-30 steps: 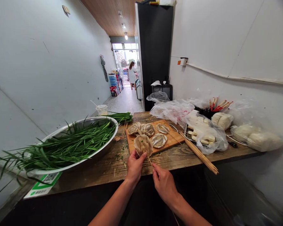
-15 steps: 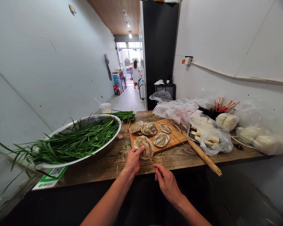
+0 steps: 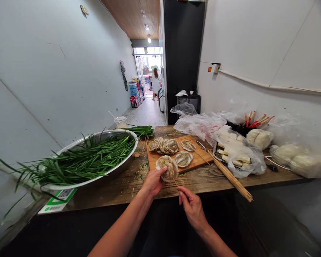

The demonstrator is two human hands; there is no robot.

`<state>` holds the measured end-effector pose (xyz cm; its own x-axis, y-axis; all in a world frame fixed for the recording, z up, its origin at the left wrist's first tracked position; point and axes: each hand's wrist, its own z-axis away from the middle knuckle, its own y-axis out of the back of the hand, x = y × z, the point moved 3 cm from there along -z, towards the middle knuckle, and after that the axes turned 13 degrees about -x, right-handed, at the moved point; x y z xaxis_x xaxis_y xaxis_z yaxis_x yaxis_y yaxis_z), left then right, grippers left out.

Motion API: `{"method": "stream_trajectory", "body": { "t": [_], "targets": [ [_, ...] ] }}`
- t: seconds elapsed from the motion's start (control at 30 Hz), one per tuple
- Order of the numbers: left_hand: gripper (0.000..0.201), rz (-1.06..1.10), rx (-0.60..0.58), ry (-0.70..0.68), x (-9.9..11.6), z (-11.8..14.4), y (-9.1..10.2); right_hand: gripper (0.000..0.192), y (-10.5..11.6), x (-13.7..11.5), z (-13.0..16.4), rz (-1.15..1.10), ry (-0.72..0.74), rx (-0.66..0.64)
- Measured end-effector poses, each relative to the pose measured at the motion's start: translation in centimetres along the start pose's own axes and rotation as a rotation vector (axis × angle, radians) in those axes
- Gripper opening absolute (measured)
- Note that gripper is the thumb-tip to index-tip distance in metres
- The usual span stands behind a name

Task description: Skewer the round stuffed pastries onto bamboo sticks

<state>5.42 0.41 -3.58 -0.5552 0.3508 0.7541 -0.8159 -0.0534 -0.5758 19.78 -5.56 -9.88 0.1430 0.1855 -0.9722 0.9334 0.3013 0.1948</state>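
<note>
- Nearest, the right hand has its grip pinched together on a thin wooden skewer, just beyond the desk's front edge.
- The left hand has its grip clamped on the lower left of a round, ruffled, beige food piece, thumb on top; the skewer runs up to this piece's lower edge.
- That piece is held up in front of the cutting board; whether it touches the board I cannot tell.
- At the front left of the wooden desk lies a green and white card with a square code, and behind it a metal basin heaped with long green stalks.
- To the right of the board, a bundle of skewers slants over the desk's front edge.
- On the board sit two single ruffled pieces and, farther left, overlapping ones.
- Right of these, pale cut chunks lie partly under clear plastic.
- Farther back stand a lidded cup and red-ended sticks.
- Farthest off, a person in white stands near the doorway.
</note>
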Motion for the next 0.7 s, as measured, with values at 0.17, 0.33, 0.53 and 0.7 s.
{"method": "stream_trajectory", "body": {
  "t": [0.17,0.33,0.53,0.7],
  "targets": [
    [0.007,-0.038,-0.027,0.03,0.12,0.31,-0.78,0.038,-0.1,-0.28,0.31,0.038,0.01,0.057],
    [0.005,-0.051,-0.049,0.02,-0.1,0.04,-0.85,0.037,-0.12,-0.69,0.47,0.057,0.019,0.094],
    [0.005,-0.068,-0.021,0.025,-0.56,-0.12,-0.41,0.037,-0.14,-0.65,0.49,0.072,0.043,0.116],
    [0.005,-0.064,-0.009,0.034,-0.6,0.07,-0.55,0.037,-0.3,-0.73,0.51,0.082,0.027,0.131]
  ]
}}
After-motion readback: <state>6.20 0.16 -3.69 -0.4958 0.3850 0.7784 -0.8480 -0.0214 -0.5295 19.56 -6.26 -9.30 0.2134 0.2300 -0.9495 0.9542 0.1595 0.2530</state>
